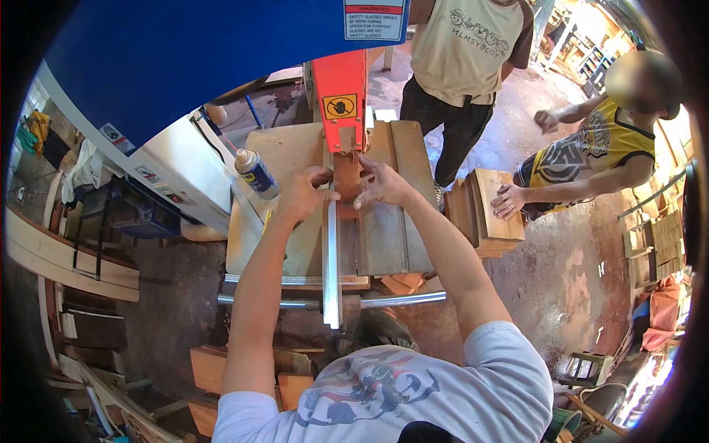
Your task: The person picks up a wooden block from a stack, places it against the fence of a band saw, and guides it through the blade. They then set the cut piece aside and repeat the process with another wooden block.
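The saw (221, 66), a big blue machine with an orange blade guard (341, 88), stands beyond both hands, and its table (384, 236) lies under them, so the work sits flat and steady at the blade. A metal fence (331, 258) runs from between the 2 hands back toward the person, likely to keep the cut straight. The block (347, 181), a reddish piece of wood, stands just under the guard, pinched between the hands. The left hand (303, 193) presses its left side with curled fingers, and the right hand (382, 186) presses its right side with fingers spread, each closed against the block and off the blade line, it seems. A spray can (255, 173) stands upright left of the left hand. To the right, well apart, another person's hand (509, 201) rests on a stack of boards (487, 214).
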`<state>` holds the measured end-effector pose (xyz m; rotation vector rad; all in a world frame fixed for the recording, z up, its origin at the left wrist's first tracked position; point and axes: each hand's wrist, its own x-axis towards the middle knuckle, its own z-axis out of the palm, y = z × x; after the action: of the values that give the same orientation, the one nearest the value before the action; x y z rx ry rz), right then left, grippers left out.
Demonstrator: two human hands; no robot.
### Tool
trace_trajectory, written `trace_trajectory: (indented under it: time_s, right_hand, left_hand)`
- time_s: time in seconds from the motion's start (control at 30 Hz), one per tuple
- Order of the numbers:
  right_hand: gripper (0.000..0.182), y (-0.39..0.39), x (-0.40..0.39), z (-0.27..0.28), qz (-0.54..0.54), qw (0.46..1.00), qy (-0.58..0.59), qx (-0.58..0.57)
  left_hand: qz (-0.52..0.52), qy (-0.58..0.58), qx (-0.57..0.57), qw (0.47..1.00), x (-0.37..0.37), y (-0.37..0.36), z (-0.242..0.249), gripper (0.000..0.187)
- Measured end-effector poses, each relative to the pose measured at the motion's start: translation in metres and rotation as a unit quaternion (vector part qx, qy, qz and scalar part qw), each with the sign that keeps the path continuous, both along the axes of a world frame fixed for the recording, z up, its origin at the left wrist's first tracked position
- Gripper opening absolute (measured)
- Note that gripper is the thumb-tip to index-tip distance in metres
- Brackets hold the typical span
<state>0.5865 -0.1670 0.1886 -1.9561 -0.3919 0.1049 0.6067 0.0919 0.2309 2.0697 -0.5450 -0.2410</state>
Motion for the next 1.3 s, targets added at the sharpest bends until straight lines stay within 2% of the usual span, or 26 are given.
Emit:
trace_trajectory:
  time_s: [0.13,0.23,0.33,0.43,0.53,0.83,0.93,1.2,1.3]
  right_hand:
    - [0.146,-0.005,0.014,-0.017,0.012,1.0,0.015,-0.009]
    - [0.13,-0.015,0.012,-0.009,0.013,0.999,0.036,-0.037]
    - [0.114,-0.029,0.024,-0.01,0.039,0.99,0.133,0.017]
    - [0.101,-0.033,0.034,-0.015,0.034,0.992,0.12,-0.008]
    - [0.098,-0.033,0.035,-0.016,0.04,0.995,0.086,-0.031]
    - [0.091,-0.022,0.029,-0.003,0.009,0.991,0.129,0.031]
    - [0.089,-0.021,0.034,-0.011,0.012,0.992,0.105,0.063]
    - [0.085,-0.021,0.036,-0.005,0.0,0.99,0.131,0.047]
    - [0.084,-0.019,0.032,0.007,-0.003,0.99,0.133,0.046]
  left_hand:
    - [-0.007,-0.008,-0.007,1.0,0.006,0.0,-0.006,0.058]
    - [-0.009,-0.02,0.007,1.0,0.011,0.0,-0.006,0.059]
    - [-0.01,-0.037,0.022,0.999,0.013,0.0,-0.007,0.059]
    - [-0.005,-0.042,0.049,0.998,0.013,-0.002,-0.001,0.058]
    - [-0.009,-0.037,0.064,0.997,0.014,-0.003,0.003,0.059]
    - [-0.027,-0.055,0.028,0.998,0.028,-0.001,-0.012,0.057]
    - [-0.026,-0.06,0.02,0.998,0.032,-0.001,-0.015,0.057]
    - [-0.025,-0.081,0.03,0.996,0.034,-0.003,-0.008,0.054]
    - [-0.038,-0.069,-0.01,0.997,0.036,-0.003,-0.011,0.054]
